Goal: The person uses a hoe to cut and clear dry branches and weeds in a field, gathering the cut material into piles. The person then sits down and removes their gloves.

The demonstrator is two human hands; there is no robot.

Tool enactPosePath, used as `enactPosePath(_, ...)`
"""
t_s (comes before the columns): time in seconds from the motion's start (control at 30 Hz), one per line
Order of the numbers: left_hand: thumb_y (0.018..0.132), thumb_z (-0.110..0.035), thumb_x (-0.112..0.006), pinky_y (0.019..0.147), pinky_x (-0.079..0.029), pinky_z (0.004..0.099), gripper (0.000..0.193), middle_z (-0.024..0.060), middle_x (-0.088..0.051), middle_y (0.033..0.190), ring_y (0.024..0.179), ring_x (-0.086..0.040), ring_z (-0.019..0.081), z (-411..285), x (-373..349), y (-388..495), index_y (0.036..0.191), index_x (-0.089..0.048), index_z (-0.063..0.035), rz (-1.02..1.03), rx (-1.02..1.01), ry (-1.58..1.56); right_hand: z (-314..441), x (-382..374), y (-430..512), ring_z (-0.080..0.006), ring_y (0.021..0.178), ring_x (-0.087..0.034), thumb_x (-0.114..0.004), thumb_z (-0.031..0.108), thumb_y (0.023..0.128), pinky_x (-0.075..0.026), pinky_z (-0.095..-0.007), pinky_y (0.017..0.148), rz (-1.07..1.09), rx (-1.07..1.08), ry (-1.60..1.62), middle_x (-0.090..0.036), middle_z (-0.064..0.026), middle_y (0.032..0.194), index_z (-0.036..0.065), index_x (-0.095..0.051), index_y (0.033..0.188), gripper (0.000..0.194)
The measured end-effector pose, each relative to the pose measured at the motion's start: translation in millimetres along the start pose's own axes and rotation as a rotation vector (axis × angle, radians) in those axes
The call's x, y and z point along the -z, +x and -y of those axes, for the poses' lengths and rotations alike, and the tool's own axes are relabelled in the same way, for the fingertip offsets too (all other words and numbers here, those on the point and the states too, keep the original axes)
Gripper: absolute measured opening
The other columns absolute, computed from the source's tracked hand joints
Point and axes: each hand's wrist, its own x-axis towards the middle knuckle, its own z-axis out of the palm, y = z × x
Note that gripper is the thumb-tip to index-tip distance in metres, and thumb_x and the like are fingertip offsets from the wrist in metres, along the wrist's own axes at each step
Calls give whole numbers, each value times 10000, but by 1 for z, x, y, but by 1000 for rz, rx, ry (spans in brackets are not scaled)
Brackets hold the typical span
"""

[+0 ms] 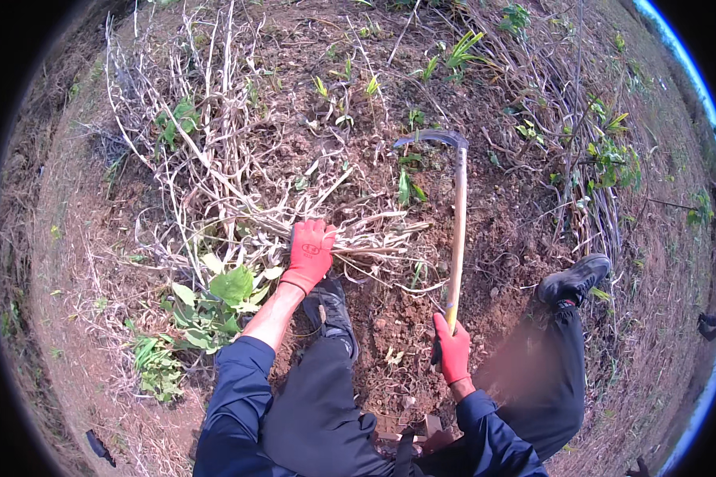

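My left hand [310,253], in a red work glove, is closed around a bundle of dry stalks [370,238] just beyond my left shoe. The stalks stick out to both sides of the fist. In a matching red glove, my right hand [453,352] grips the lower end of a sickle's wooden handle [458,232]. The sickle's curved metal blade [432,136] is at the far end, over the soil, with its tip pointing left. Leafy green plants [230,295] lie close to my left wrist.
Dry standing stems [215,119] fill the upper left. More dried stalks [579,197] lie along the right, with green weeds [614,161] among them. My left shoe [331,316] and right shoe [576,277] rest on brown soil [388,352]. Small green shoots [462,50] grow farther ahead.
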Motion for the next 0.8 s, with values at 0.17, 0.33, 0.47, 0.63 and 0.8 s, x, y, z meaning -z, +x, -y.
enactPosePath(0.17, 798, -184, -704, 939, -430, 478, 584, 156, -512, 1424, 1189, -511, 316, 24, -3, 27, 1370, -600, -121, -288, 220, 213, 50, -19, 57, -69, 418, -457, -625, 373, 1058, -367, -261, 381, 62, 97, 190, -482, 37, 576, 107, -523, 809, 378)
enactPosePath(0.33, 831, -154, -671, 920, -460, 457, 587, 120, -639, 1060, 1012, -623, 288, 33, -17, 35, 1394, -548, -39, 29, 282, 261, 38, -72, 67, -79, 414, -443, -602, 422, 1062, -343, -264, 392, 82, 127, 281, -463, 36, 577, 125, -498, 791, 416)
enactPosePath(0.47, 817, -144, -675, 847, -463, 436, 546, 110, -636, 988, 910, -625, 264, 37, -24, 26, 1339, -567, -24, -60, 288, 299, -52, -42, -36, -92, 762, -565, -714, 378, 993, -506, -314, 728, -40, 41, -405, -649, -36, 780, -16, -729, 1151, 425)
enactPosePath(0.63, 880, -175, -620, 853, -473, 428, 472, 103, -648, 968, 903, -639, 261, 27, -39, -5, 1325, -582, -21, -17, 224, 301, -80, 2, -30, -27, 659, -470, -727, 338, 994, -376, -261, 568, 89, -30, -150, -549, 59, 711, 0, -710, 1001, 339)
enactPosePath(0.8, 895, -172, -607, 859, -473, 425, 474, 96, -653, 986, 908, -639, 259, 27, -43, -7, 1345, -591, -22, 4, 247, 320, 19, -38, 50, -58, 436, -472, -669, 350, 1031, -355, -259, 400, 36, 73, 51, -494, 47, 590, 91, -577, 837, 337)
